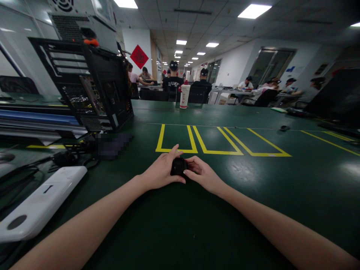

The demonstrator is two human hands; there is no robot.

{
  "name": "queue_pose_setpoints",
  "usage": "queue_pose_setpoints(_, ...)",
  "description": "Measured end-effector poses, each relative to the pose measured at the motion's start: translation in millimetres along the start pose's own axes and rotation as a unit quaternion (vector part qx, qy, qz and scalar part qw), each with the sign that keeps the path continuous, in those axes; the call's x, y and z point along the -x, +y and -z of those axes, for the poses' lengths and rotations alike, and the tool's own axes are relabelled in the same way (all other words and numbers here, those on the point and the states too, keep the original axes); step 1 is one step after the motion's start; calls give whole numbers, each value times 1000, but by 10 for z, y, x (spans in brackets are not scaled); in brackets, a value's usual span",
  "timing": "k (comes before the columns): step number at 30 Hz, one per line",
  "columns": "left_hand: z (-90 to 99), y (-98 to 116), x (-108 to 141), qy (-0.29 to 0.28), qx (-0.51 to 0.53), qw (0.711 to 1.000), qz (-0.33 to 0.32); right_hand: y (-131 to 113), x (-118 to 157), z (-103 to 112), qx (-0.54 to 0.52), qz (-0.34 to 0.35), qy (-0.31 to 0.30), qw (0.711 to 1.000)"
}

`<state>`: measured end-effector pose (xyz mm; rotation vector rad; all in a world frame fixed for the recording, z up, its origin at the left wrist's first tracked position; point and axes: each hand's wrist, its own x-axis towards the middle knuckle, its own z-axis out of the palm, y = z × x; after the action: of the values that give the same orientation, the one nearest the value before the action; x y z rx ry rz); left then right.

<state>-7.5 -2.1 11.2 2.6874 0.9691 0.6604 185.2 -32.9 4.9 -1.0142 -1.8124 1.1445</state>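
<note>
A small black object [179, 166] is held between my two hands, low over the green table [213, 221]. My left hand [163, 168] wraps round its left side, thumb below and fingers above. From the right, my right hand [203, 174] pinches its edge between thumb and fingers. What the object is cannot be made out. Just beyond the hands lie yellow tape outlines [180, 151] on the table top.
An open black computer case [98, 86] stands at the left. Below it are cables [66, 159] and a long white device [42, 202]. A white cup [184, 96] stands at the far edge. A small black item [284, 128] lies right. People sit beyond.
</note>
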Motion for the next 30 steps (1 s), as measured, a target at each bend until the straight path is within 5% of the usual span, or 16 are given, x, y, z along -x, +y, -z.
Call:
queue_pose_setpoints(5,-12,-14,-5,-6,-97,995,9,-18,27,-9,24,17,7,1000)
queue_pose_setpoints(15,-19,53,-5,16,-114,993,18,93,-26,50,-108,-1,-34,994)
queue_pose_setpoints(30,4,83,-12,5,-119,992,31,51,-1,74,-71,-15,-45,996)
